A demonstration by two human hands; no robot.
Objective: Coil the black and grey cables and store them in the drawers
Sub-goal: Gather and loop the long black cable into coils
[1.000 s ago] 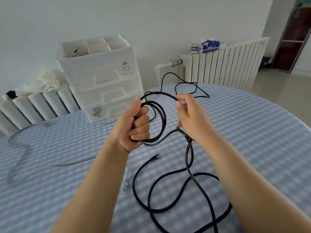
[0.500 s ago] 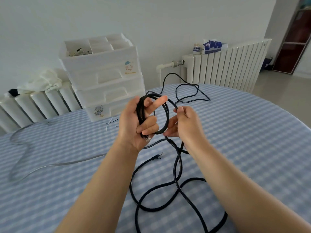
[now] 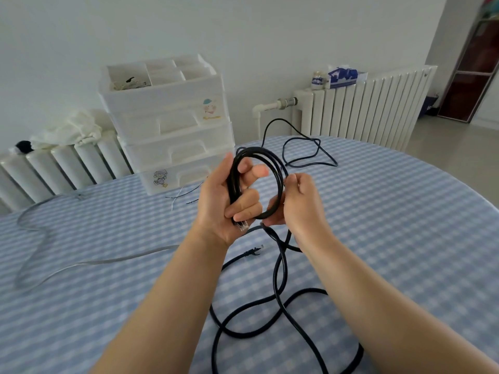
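A black cable (image 3: pixel 279 268) coil is gripped in the left hand (image 3: pixel 229 201); trailing slack, pinched by the right hand (image 3: pixel 299 203), runs down toward the table (image 3: pixel 378 211).

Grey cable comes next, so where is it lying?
In the head view, the grey cable snakes across the table's left side, left of both arms.

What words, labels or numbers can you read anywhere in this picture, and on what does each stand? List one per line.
None can be read.
Top sticker on the drawer unit: a line of yellow print, too small.
Blue packet on the radiator: white marks, blurred.
Small jar: blue pattern, unreadable.
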